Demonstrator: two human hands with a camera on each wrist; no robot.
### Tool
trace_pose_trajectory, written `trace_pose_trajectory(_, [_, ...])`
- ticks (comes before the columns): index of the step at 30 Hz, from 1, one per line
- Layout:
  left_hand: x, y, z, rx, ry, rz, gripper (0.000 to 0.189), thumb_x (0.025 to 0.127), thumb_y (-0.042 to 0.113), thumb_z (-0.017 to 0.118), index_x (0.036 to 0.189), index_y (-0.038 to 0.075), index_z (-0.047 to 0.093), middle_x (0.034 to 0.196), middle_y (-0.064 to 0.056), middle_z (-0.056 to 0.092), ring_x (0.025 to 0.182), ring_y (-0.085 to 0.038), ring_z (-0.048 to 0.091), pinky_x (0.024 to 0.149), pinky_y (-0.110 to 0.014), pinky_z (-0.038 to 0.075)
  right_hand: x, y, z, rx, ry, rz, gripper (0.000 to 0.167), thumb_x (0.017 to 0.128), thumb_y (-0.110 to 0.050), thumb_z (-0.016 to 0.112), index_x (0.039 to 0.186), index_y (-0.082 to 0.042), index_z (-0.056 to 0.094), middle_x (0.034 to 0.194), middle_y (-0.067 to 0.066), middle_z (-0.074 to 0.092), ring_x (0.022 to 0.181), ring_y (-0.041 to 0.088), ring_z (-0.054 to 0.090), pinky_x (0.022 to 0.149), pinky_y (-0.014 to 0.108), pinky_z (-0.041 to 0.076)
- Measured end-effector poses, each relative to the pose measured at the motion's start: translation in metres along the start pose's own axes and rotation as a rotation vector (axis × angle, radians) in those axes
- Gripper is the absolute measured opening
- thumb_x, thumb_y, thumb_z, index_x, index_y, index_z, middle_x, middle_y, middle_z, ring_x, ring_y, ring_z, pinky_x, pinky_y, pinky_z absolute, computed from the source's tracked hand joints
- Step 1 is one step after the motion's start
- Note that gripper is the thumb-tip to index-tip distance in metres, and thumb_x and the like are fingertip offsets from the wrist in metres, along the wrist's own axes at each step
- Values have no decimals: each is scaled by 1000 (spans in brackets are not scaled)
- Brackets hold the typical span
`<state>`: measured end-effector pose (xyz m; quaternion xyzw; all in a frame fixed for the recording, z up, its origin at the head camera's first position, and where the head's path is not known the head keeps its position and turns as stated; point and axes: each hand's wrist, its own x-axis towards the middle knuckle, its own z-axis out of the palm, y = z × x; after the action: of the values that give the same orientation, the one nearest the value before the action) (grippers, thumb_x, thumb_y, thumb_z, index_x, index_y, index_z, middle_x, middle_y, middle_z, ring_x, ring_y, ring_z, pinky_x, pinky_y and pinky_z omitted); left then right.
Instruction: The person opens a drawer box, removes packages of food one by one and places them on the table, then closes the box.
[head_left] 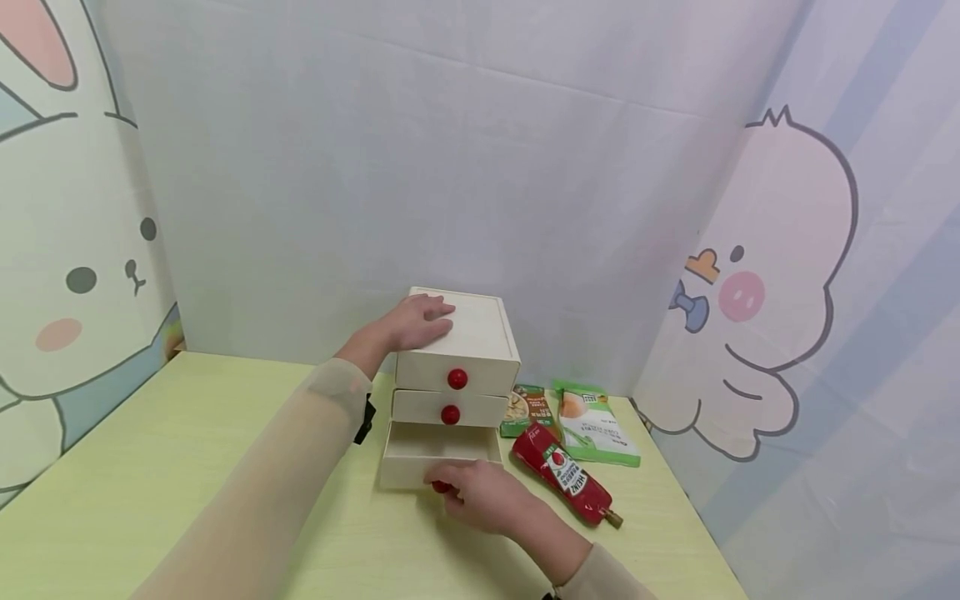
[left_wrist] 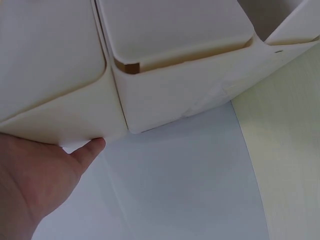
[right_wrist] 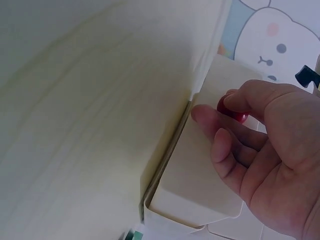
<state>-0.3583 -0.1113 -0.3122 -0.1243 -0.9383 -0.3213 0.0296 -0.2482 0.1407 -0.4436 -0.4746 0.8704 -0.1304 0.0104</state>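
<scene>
A small white drawer cabinet [head_left: 480,329] with red knobs stands on the table against the back curtain. Its bottom drawer [head_left: 405,473] is pulled out, and the inside that shows is bare. My right hand [head_left: 483,497] pinches the red knob [right_wrist: 235,111] of that drawer between thumb and fingers. On the cabinet's top rests my left hand [head_left: 417,322], fingers extended over the left side. In the left wrist view, part of the left hand [left_wrist: 40,175] lies along the cabinet's edge. The middle drawer [head_left: 420,407] and top drawer [head_left: 420,371] sit in the cabinet.
Right of the cabinet lies a red Heinz ketchup pouch [head_left: 562,471] with its cap toward me. Behind it are a green-and-brown food packet [head_left: 528,408] and a green-and-white packet [head_left: 596,427]. Curtains with cartoon animals close in the table's back and sides.
</scene>
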Motion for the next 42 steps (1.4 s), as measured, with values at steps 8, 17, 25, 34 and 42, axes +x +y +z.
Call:
trace_pose_trajectory(8, [0,1,1,-8,-1,-10,59,112,42,46,165,19,52,183,-8,29,173,-36,11,139,-62,13,6,7,5,-21,6,-2,28,102,-13,75,128,-25,76,101,-11,75,79,-2,54,71,11,47])
trace_pose_trajectory(17, [-2,3,-1,2,4,-2,59,111,42,46,165,18,52,182,-9,30,173,-36,12,139,-61,13,12,11,5,-37,-3,44,31,101,-13,77,130,-26,76,105,-10,76,81,0,54,76,13,51])
trace_pose_trajectory(25, [-3,4,-1,-3,-3,4,59,112,42,46,166,17,52,183,-10,29,173,-37,12,139,-61,13,19,16,7,-43,-6,59,31,103,-13,76,132,-26,76,107,-11,76,83,0,55,79,14,54])
trace_pose_trajectory(34, [-4,6,-2,-5,-3,-8,59,113,42,46,166,17,51,183,-10,29,173,-36,11,139,-62,13,25,18,6,-32,-25,88,31,103,-14,75,132,-26,75,106,-10,76,83,2,55,79,15,53])
trace_pose_trajectory(42, [-4,6,-2,-11,-1,-14,59,113,42,47,166,18,52,183,-9,29,173,-35,11,139,-62,14,29,21,8,-45,-13,101,30,104,-14,75,131,-26,76,108,-11,76,84,2,56,81,16,55])
